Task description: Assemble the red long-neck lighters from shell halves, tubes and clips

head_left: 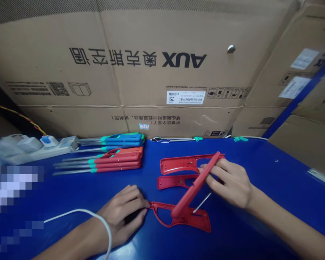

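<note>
Pinching the flat red shell [199, 220], best kept from sliding, in our left hand [124, 213], we gripped the slanted red shell [196, 186] and seemingly a thin rod [202, 202] in our right hand [231, 182]

The bench [276, 169] looks smooth and glossy, with a pale sheen towards its near edge. The red casing halves [176, 165] are smooth plastic, the one nearest the far edge visibly shiny. By the left of that edge, plastic handles [130, 164] carry metal tubes [73, 172]. Matt cardboard [141, 29] behind bears a paper label [185, 97].
</note>
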The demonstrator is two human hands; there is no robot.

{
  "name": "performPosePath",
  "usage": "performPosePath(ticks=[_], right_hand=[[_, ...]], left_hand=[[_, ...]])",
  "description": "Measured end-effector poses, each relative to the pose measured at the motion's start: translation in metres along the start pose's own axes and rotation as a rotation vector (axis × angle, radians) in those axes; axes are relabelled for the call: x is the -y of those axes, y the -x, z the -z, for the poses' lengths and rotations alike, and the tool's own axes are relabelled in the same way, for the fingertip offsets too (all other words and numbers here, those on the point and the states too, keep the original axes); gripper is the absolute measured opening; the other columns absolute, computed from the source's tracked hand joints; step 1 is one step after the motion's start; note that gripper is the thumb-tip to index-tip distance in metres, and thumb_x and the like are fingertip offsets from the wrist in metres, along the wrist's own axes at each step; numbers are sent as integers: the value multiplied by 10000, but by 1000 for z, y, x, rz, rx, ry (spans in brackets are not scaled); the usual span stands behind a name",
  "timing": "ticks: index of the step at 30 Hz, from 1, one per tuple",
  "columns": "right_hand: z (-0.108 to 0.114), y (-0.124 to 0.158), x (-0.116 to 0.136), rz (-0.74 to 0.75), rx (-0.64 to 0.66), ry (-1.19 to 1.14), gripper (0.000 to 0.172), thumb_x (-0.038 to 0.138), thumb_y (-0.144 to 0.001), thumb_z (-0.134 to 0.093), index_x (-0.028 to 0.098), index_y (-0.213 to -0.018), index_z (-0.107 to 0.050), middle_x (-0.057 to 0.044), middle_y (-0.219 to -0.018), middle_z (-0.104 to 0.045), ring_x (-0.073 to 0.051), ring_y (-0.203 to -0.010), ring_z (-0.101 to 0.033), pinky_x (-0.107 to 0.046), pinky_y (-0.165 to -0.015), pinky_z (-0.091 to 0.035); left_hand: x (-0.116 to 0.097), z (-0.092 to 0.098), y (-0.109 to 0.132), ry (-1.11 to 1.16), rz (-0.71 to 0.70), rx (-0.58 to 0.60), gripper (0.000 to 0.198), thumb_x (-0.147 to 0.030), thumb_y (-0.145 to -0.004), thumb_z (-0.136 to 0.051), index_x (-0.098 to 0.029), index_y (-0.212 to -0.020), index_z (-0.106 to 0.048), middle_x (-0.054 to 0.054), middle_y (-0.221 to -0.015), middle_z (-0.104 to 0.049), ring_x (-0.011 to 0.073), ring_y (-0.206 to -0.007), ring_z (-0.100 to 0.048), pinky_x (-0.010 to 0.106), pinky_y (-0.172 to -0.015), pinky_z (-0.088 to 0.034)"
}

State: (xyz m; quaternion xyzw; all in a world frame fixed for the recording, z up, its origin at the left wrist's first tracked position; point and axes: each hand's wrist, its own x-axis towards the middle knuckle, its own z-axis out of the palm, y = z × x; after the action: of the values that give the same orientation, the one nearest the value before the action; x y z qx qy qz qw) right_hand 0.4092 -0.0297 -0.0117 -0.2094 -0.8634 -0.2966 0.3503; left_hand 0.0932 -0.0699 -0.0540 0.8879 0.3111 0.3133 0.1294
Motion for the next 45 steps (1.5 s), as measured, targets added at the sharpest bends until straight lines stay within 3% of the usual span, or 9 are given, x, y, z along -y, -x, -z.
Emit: performPosePath(ticks=[5, 7, 9, 13, 16, 21, 37, 41, 45], right_hand=[[-1, 0, -2, -5, -4, -37, 283, 85, -898, -475, 216, -693, -619, -33, -617, -622, -166, -655, -514, -305, -569, -398], [0, -4, 1, -96, 1, -172, 259, 126, -905, -488, 211, -714, -641, -44, -653, -647, -167, -665, -530, -303, -573, -410], [2, -13, 4, -387, 35, -423, 216, 222, -901, -543, 198, -716, -650, -50, -676, -658, -160, -638, -535, -292, -552, -416], [2, -31, 8, -1256, 120, -1159, 297, 446, -793, -693, 165, -731, -620, -13, -622, -604, -62, -432, -372, -206, -380, -264], [0, -35, 6, -1478, 83, -1552, 337, 414, -692, -799, 144, -713, -598, 17, -613, -563, -17, -418, -287, -166, -356, -166], [-2, -30, 7, -1497, 117, -1716, 330, 377, -708, -802, 126, -682, -588, 31, -588, -545, 4, -389, -266, -165, -350, -134], [-5, -37, 25, -1410, 317, -1750, 351, 411, -768, -749, 146, -734, -520, 20, -616, -590, -7, -408, -303, -164, -383, -169], [-5, -38, 30, -1412, 428, -1713, 365, 472, -796, -702, 137, -751, -563, 36, -567, -536, -18, -401, -312, -165, -370, -173], [-7, -38, 41, -1413, 590, -2053, 353, 472, -808, -684, 148, -773, -549, 80, -498, -430, -14, -375, -239, -158, -369, -174]], left_hand=[[2, 1, 1, -9, 6, 16, 219, -111, -913, -452, -185, -980, -647, 52, -792, -611, 160, -740, -541, 289, -721, -444], [2, 1, 1, -6, -5, 34, 220, -89, -902, -461, -183, -996, -637, 52, -806, -611, 161, -753, -534, 289, -721, -440], [2, 2, 1, -2, -9, 45, 229, -71, -893, -469, -185, -1011, -628, 49, -813, -609, 158, -758, -525, 292, -725, -432], [2, 1, 1, 8, 1, 29, 232, -67, -892, -480, -194, -1015, -631, 42, -810, -607, 152, -750, -518, 296, -737, -424], [2, 0, 2, 10, 7, 17, 224, -72, -891, -489, -200, -1005, -633, 35, -801, -602, 149, -745, -523, 293, -751, -427], [2, 0, 1, 12, 0, 12, 224, -80, -898, -477, -198, -1004, -636, 41, -803, -603, 152, -742, -526, 291, -726, -425], [0, 2, 1, -8, 5, 15, 206, -95, -896, -493, -196, -1020, -623, 40, -805, -615, 150, -749, -539, 296, -735, -437], [-4, 0, 4, 20, 136, -106, 329, -202, -854, -592, -230, -1182, -578, 16, -851, -644, 148, -801, -600, 341, -896, -453], [-13, 2, -1, 320, 437, -204, 362, -334, -856, -600, -229, -1202, -597, 30, -948, -688, 166, -868, -642, 333, -927, -470]])
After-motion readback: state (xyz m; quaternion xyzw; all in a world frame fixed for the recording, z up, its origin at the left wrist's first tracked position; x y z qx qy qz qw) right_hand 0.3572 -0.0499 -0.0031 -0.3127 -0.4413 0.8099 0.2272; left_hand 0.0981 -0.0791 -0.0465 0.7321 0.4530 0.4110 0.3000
